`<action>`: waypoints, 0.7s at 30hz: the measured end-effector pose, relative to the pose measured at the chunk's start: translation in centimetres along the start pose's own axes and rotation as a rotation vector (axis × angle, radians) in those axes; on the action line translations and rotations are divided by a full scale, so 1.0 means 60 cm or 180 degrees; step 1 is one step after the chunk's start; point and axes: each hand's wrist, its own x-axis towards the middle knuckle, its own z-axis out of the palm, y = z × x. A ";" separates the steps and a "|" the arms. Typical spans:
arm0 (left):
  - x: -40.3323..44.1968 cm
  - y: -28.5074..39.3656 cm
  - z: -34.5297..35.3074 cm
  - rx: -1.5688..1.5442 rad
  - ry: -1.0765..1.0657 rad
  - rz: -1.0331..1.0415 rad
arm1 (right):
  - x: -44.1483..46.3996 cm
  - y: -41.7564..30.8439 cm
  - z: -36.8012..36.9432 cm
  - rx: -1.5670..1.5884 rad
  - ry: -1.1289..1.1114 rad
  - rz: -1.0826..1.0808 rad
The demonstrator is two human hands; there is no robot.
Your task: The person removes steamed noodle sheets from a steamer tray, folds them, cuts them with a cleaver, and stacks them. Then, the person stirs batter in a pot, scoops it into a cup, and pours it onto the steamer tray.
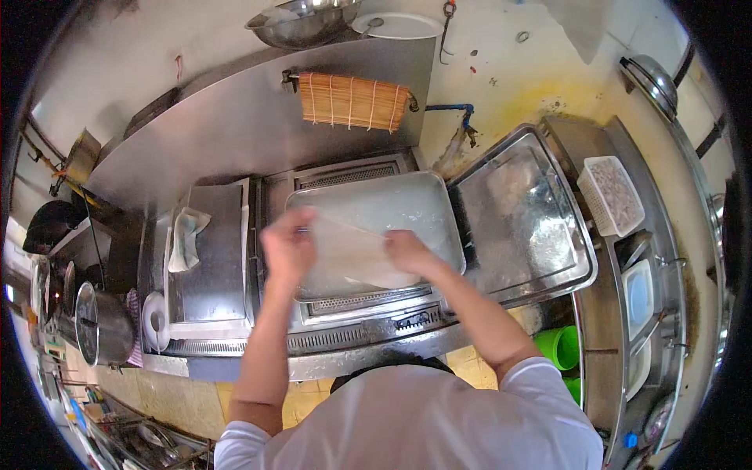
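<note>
A thin, pale, translucent sheet (352, 249) hangs stretched between my two hands over a shallow metal tray (435, 188). My left hand (290, 244), smeared by motion, is closed at the sheet's left end above the tray's left edge. On the sheet's right end my right hand (407, 252) is closed, knuckles up, over the right half of the tray. Wet whitish patches show on the tray's bottom. What the sheet is made of I cannot make out.
A larger wet metal tray (521, 235) leans at the right, beside a white basket (611, 196) of pale pieces. A folded white cloth (186, 239) lies on the left steel surface. Further left stands a pot (106, 325). A bamboo mat (352, 100) hangs behind.
</note>
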 end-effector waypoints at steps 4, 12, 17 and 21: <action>-0.016 -0.029 -0.057 0.0258 0.0326 -0.0796 | -0.022 0.146 -0.050 -0.1215 -0.0103 0.0352; -0.047 0.075 0.034 -0.0113 -0.0659 -0.0070 | -0.040 -0.128 0.002 0.0993 0.0318 -0.0403; -0.020 -0.009 -0.089 0.0257 0.0218 -0.0539 | -0.026 0.149 0.017 -0.1447 -0.0155 -0.0336; -0.062 -0.004 0.001 -0.0008 -0.0561 -0.0452 | -0.044 0.029 -0.012 -0.0038 0.0696 -0.0788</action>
